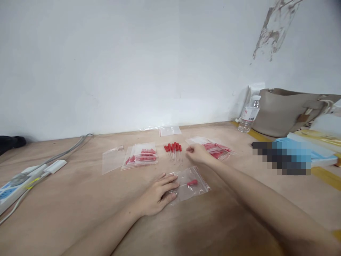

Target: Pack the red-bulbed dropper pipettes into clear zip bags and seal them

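My left hand lies spread on the table, its fingers pressing the left end of a clear zip bag. Inside that bag is a dropper with a red rubber bulb. My right hand is closed in a pinch just right of a small group of red-bulbed droppers, whose thin clear stems point toward me. Whatever is between its fingertips is hidden. Partly behind the right hand lie zip bags with red pieces. To the left is another stack of filled bags.
A flat clear bag lies left of the stack, another by the wall. On the far left sits a power strip with cables. To the right stand a water bottle and a grey handbag, near a blue packet.
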`<act>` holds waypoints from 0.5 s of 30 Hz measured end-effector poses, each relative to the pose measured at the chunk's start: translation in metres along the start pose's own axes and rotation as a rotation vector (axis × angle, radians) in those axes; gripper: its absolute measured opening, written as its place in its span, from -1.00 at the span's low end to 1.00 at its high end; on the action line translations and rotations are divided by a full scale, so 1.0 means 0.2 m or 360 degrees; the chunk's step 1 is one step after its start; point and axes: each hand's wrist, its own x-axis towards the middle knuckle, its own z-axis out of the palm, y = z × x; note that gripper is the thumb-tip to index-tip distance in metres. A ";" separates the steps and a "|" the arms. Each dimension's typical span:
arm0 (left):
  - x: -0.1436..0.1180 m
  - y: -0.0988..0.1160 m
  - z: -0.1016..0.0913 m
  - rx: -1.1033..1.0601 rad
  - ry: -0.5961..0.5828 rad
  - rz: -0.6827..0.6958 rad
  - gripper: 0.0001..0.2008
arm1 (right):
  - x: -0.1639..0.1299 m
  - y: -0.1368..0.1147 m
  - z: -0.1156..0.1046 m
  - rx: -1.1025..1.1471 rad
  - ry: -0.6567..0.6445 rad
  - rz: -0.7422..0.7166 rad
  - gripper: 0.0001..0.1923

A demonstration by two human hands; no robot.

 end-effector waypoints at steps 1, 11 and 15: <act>0.00 0.00 0.00 0.0006 -0.0012 -0.0006 -0.64 | 0.06 -0.01 0.04 -0.0003 0.0029 0.0048 -0.88; 0.00 0.00 0.00 -0.0013 0.0005 -0.0004 -0.64 | 0.30 0.00 0.24 0.0255 0.0056 0.0396 -0.91; -0.01 0.00 0.00 -0.0050 0.0068 -0.0005 -0.67 | 0.29 -0.02 0.20 0.0499 0.0138 0.0392 -0.89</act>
